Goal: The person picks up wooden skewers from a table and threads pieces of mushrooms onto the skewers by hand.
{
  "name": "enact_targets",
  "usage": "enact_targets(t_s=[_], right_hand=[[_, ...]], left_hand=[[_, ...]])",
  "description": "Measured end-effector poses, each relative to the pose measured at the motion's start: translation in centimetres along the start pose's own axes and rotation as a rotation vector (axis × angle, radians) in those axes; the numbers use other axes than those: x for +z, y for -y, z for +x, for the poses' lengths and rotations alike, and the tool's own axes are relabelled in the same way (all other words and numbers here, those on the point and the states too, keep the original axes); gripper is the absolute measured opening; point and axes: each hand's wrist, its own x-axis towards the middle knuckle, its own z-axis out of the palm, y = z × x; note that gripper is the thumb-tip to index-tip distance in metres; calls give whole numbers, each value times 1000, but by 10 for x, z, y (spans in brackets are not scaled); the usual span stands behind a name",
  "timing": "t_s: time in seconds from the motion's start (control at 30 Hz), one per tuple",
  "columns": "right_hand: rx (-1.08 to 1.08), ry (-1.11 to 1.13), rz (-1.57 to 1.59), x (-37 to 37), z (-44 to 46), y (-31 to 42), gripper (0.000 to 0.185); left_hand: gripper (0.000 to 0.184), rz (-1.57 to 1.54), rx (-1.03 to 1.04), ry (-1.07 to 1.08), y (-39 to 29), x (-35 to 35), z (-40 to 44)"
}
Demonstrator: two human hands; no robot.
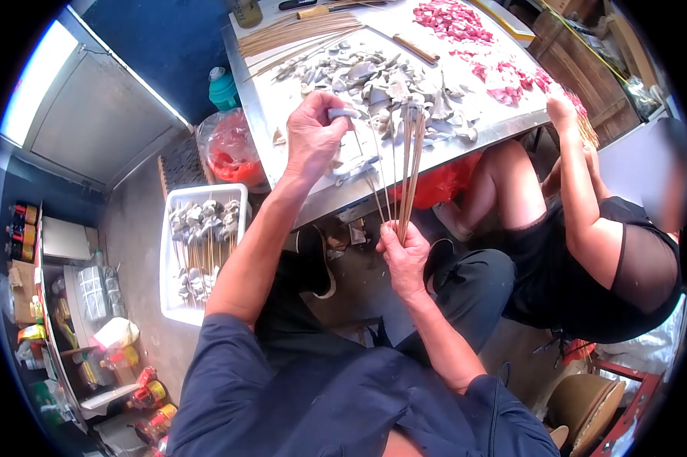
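My left hand (313,137) pinches a grey-white piece that looks like oyster mushroom (345,113) above the table's near edge. My right hand (404,255) is closed round the lower ends of a bundle of thin wooden skewers (412,167), which fan upward. A skewer rises apart from the bundle toward the piece in my left hand; I cannot tell whether it pierces it. Behind both hands, a heap of similar grey mushroom pieces (374,76) lies on the white tabletop (263,107).
Loose skewers (298,34) and a wooden-handled tool (416,49) lie behind the heap. Pink-red cut meat (454,21) is at the back right. A white tray (166,282) of loaded skewers stands on the floor at left. A co-worker (610,251) sits at right, holding skewers.
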Motion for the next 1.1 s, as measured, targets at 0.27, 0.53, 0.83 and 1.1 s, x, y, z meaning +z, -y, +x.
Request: enact_targets(t_s=[0.27, 0.53, 0.83, 1.1], right_hand=[[-3, -21, 21, 1, 0, 3, 10], [27, -7, 14, 1, 0, 0, 10], [6, -29, 30, -1, 0, 3, 10], [-4, -70, 62, -8, 1, 9, 9]], left_hand=[[13, 76, 52, -23, 1, 1, 0], [10, 108, 20, -55, 5, 1, 0], [12, 368, 107, 111, 8, -4, 0], [14, 386, -43, 582, -23, 4, -7]])
